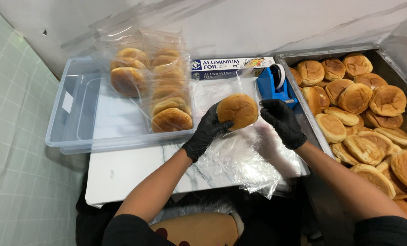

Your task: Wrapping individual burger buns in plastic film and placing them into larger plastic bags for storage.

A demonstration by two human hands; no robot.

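Note:
Both my hands wear black gloves. My left hand (206, 132) holds a round golden bun (238, 110) inside a clear plastic bag, above the white marble-look board (121, 175). My right hand (283, 122) pinches the bag's right side, just below a blue tape dispenser (272, 84). A pile of clear plastic bags (253, 157) lies on the board under my hands.
A clear plastic bin (80, 118) at the left holds several bagged buns (167, 98). A metal tray (303, 54) at the right is heaped with loose buns (362, 118). A blue and white foil box (226, 67) lies behind. Green tiled floor at left.

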